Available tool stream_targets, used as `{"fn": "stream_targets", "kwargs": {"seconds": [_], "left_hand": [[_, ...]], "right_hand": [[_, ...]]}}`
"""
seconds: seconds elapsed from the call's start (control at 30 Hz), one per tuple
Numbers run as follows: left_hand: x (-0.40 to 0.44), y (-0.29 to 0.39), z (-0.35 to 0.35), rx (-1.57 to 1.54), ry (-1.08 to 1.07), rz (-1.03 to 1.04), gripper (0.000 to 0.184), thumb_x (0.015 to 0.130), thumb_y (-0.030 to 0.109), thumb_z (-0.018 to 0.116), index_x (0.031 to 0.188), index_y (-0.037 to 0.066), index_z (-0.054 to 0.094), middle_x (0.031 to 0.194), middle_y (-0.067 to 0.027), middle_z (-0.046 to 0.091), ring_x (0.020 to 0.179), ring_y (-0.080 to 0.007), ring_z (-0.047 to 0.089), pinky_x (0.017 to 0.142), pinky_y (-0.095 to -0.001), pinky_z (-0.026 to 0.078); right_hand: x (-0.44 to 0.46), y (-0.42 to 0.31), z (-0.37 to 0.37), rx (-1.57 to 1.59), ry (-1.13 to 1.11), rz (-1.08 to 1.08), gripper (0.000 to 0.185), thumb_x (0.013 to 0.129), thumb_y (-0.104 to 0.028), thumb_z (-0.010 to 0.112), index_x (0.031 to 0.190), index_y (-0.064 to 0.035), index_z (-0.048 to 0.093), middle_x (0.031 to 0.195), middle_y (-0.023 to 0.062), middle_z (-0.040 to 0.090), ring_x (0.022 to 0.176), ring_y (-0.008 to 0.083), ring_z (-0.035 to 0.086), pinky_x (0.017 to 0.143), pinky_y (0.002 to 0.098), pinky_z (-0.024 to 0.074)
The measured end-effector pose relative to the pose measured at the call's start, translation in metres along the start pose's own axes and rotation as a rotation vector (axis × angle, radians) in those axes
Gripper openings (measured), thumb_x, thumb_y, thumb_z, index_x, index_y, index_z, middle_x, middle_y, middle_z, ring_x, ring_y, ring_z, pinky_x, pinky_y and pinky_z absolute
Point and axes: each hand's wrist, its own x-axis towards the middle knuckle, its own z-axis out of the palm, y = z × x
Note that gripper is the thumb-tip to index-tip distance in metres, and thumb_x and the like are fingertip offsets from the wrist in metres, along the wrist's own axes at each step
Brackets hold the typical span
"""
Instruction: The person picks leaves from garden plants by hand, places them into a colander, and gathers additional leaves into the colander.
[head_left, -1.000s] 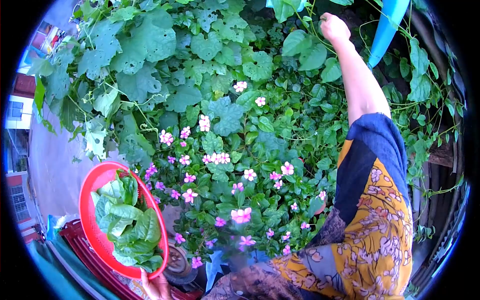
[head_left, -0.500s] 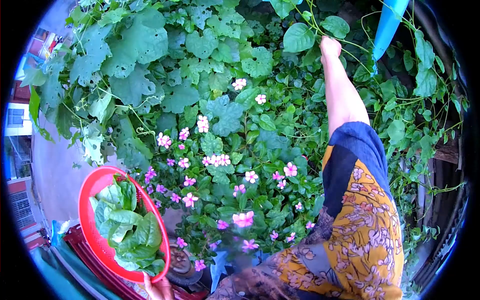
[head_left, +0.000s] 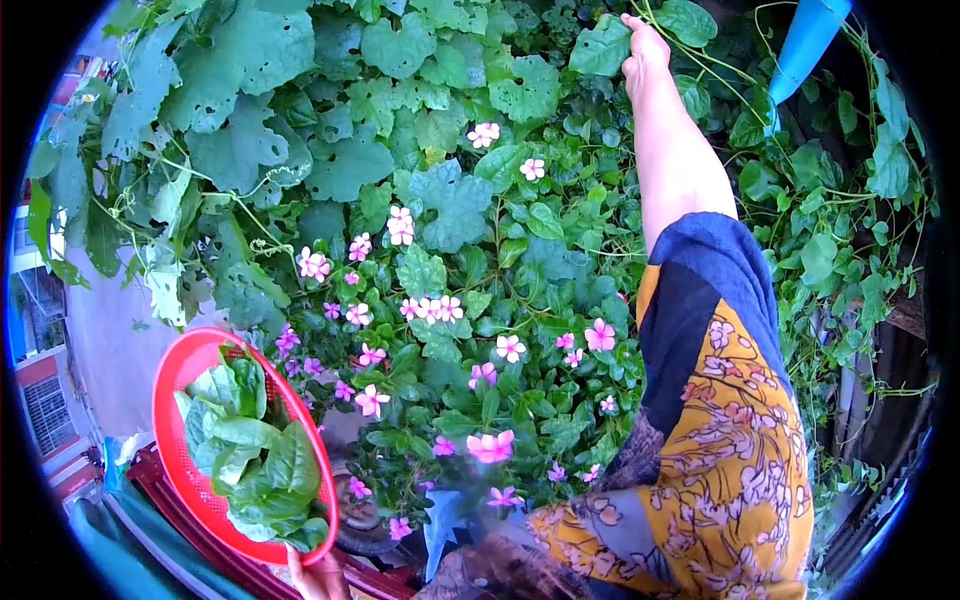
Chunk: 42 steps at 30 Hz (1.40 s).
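Note:
My left hand (head_left: 318,576) grips the lower rim of a red plastic basket (head_left: 180,452), which is tilted at the lower left. Broad green leaves (head_left: 262,450) lie piled inside it. At the top, my right hand (head_left: 645,45) reaches up beside a large green leaf (head_left: 603,45) and a vine stem (head_left: 690,50). Its fingers look partly extended at the leaf's edge. What they may hold is too small to tell.
Pink flowers (head_left: 430,309) grow among dense foliage in the middle. Large leaves with holes (head_left: 240,60) fill the upper left. A blue pointed object (head_left: 808,50) hangs at the upper right. A dark red ridged surface (head_left: 190,520) lies under the basket.
My right hand has moved up along the vine toward the large leaf, and its fingers look more extended. The view has shifted slightly. The basket remains in my left hand.

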Motion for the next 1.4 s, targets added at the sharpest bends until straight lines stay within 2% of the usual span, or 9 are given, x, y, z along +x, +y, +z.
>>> {"fn": "stream_targets", "kwargs": {"seconds": [0.17, 0.3, 0.5, 0.77, 0.93, 1.03, 1.17, 1.23, 1.4], "left_hand": [[0.001, 0.004, 0.000, -0.023, -0.063, 0.007, 0.033, 0.084, 0.010, 0.061, 0.110, -0.007, 0.050, 0.107, -0.0176, 0.058, 0.100, -0.0296, 0.056, 0.087, -0.0382, 0.049], [0.001, 0.007, 0.006, -0.050, -0.080, -0.053, 0.033, 0.084, 0.012, 0.061, 0.110, -0.007, 0.051, 0.108, -0.0179, 0.058, 0.101, -0.0293, 0.056, 0.090, -0.0381, 0.047], [-0.002, 0.009, 0.010, 0.051, -0.088, -0.054, 0.037, 0.086, 0.016, 0.059, 0.114, -0.006, 0.050, 0.113, -0.0176, 0.057, 0.106, -0.0293, 0.054, 0.093, -0.0384, 0.045], [0.009, 0.005, -0.010, -0.065, -0.128, -0.083, 0.037, 0.085, 0.014, 0.059, 0.115, -0.006, 0.049, 0.113, -0.0175, 0.056, 0.105, -0.0283, 0.054, 0.092, -0.0372, 0.046], [0.003, 0.005, -0.001, -0.072, -0.172, -0.106, 0.033, 0.086, 0.013, 0.058, 0.112, -0.006, 0.050, 0.111, -0.0170, 0.057, 0.102, -0.0273, 0.055, 0.089, -0.0361, 0.047], [0.009, 0.005, -0.014, -0.112, -0.063, -0.122, 0.031, 0.086, 0.014, 0.058, 0.109, -0.006, 0.052, 0.109, -0.0163, 0.059, 0.095, -0.0251, 0.057, 0.080, -0.0323, 0.051], [0.000, 0.005, -0.006, -0.055, -0.109, -0.101, 0.030, 0.086, 0.016, 0.059, 0.107, -0.005, 0.054, 0.107, -0.0149, 0.060, 0.091, -0.0234, 0.059, 0.077, -0.0305, 0.052], [-0.002, 0.004, -0.006, -0.028, -0.116, -0.098, 0.029, 0.086, 0.017, 0.059, 0.106, -0.004, 0.055, 0.106, -0.0139, 0.061, 0.090, -0.0225, 0.059, 0.076, -0.0302, 0.052], [-0.001, 0.002, -0.004, 0.018, -0.118, -0.088, 0.029, 0.086, 0.020, 0.059, 0.106, -0.002, 0.056, 0.104, -0.0114, 0.062, 0.089, -0.0205, 0.060, 0.075, -0.0294, 0.052]], "right_hand": [[-0.050, -0.013, -0.008, 0.037, -0.007, -0.094, 0.024, 0.074, -0.008, 0.067, 0.095, 0.0009, 0.058, 0.089, 0.0099, 0.061, 0.086, 0.0198, 0.057, 0.078, 0.0351, 0.0441], [-0.085, -0.015, -0.008, -0.120, 0.161, -0.478, 0.018, 0.079, -0.009, 0.063, 0.092, 0.0013, 0.059, 0.085, 0.0072, 0.060, 0.076, 0.0152, 0.053, 0.070, 0.0313, 0.0435], [-0.107, -0.047, -0.024, -0.915, 0.249, -0.624, 0.024, 0.079, -0.026, 0.063, 0.093, -0.0060, 0.064, 0.089, 0.0157, 0.065, 0.083, 0.0302, 0.062, 0.076, 0.0383, 0.0472], [-0.103, -0.101, -0.029, -1.760, -0.143, -0.542, 0.037, 0.082, -0.033, 0.051, 0.105, -0.0061, 0.061, 0.101, 0.0176, 0.062, 0.097, 0.0326, 0.059, 0.085, 0.0407, 0.0452], [-0.111, -0.112, -0.016, -1.663, -0.114, -0.412, 0.043, 0.080, -0.036, 0.045, 0.101, -0.0019, 0.062, 0.108, 0.0240, 0.058, 0.104, 0.0375, 0.055, 0.091, 0.0424, 0.0419], [-0.115, -0.108, -0.013, -1.729, -0.162, -0.324, 0.039, 0.083, -0.031, 0.044, 0.105, -0.0053, 0.062, 0.113, 0.0179, 0.058, 0.105, 0.0335, 0.056, 0.089, 0.0405, 0.0440], [-0.077, -0.093, -0.020, -2.345, -0.554, -0.660, 0.027, 0.082, -0.020, 0.046, 0.096, -0.0088, 0.067, 0.102, 0.0125, 0.063, 0.098, 0.0299, 0.060, 0.079, 0.0395, 0.0502], [-0.118, -0.109, -0.012, -1.849, -0.217, -0.521, 0.026, 0.081, -0.022, 0.048, 0.094, -0.0100, 0.068, 0.102, 0.0128, 0.063, 0.096, 0.0297, 0.061, 0.079, 0.0400, 0.0501], [-0.062, -0.067, -0.047, -1.913, -0.276, -0.702, 0.025, 0.080, -0.018, 0.046, 0.094, -0.0111, 0.065, 0.097, 0.0111, 0.064, 0.091, 0.0266, 0.062, 0.077, 0.0377, 0.0504]]}}
